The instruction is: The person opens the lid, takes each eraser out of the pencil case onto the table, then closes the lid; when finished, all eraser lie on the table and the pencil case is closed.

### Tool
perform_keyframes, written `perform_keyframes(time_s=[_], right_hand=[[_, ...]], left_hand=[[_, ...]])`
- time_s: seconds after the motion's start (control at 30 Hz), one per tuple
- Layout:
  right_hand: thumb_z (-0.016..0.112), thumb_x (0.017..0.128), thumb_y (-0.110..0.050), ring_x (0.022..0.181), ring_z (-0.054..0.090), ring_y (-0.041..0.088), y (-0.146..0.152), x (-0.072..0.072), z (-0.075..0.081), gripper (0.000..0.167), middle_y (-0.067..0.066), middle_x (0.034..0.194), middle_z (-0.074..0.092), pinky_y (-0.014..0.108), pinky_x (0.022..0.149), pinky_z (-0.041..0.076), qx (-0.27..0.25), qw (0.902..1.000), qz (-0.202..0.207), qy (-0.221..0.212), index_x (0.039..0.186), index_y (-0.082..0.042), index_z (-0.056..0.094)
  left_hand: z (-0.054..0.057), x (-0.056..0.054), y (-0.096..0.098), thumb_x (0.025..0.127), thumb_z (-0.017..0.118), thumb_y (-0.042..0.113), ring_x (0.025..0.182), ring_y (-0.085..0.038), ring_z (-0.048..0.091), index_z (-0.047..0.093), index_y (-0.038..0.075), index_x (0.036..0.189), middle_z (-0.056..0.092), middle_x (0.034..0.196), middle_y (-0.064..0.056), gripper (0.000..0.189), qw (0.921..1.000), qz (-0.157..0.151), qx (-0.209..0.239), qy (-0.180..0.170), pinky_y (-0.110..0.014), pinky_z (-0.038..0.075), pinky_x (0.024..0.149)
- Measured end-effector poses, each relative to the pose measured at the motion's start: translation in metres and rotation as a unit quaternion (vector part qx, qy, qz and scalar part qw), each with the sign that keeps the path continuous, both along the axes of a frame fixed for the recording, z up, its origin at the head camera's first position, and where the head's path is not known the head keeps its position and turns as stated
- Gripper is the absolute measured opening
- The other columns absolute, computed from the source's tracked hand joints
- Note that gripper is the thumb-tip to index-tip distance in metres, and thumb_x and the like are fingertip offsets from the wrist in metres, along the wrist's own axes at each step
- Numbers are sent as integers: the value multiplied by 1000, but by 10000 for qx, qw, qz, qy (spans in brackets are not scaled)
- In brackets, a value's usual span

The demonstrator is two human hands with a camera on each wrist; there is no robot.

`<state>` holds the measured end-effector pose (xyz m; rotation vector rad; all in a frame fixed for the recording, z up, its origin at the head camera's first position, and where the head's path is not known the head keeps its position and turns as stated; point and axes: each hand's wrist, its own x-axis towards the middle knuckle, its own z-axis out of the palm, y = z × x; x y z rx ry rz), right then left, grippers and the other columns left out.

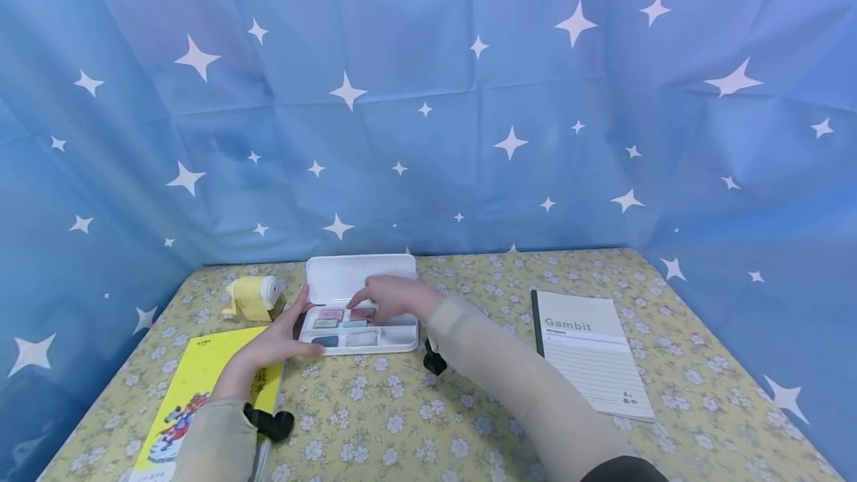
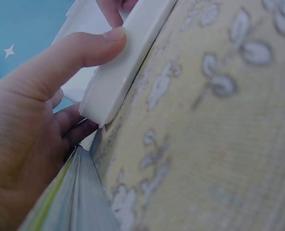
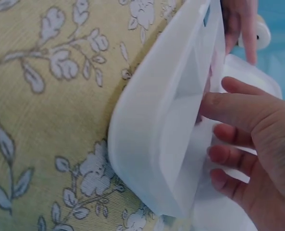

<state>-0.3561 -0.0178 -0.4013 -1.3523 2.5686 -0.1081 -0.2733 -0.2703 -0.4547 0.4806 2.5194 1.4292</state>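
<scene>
A white hinged case lies at the far left-centre of the table, its lid raised and leaning back. Several small rectangular blocks, pink, green, dark blue and whitish, sit in its compartments. My left hand grips the case's left end; in the left wrist view the thumb presses the front wall and the fingers reach behind the end. My right hand reaches inside, with index finger and thumb at opposite ends of a pink block. In the right wrist view the case wall mostly hides that block.
A yellow hand-crank pencil sharpener stands left of the case. Under my left forearm lies a thick yellow book. A Gambit notebook lies to the right on the flowered tablecloth. A blue star-patterned curtain closes off the back.
</scene>
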Motion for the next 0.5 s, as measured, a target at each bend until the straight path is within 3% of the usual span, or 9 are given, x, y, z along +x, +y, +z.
perform_keyframes(time_s=[0.5], right_hand=[[69, 88, -11, 72, 40, 10, -5, -1, -5, 54, -6, 90, 49, 23, 64, 33, 277, 9996, -69, 76, 134, -37, 59]], left_hand=[[-2, -2, -1, 79, 81, 28, 141, -42, 18, -10, 11, 155, 14, 157, -24, 120, 9992, 143, -354, 113, -60, 17, 108]])
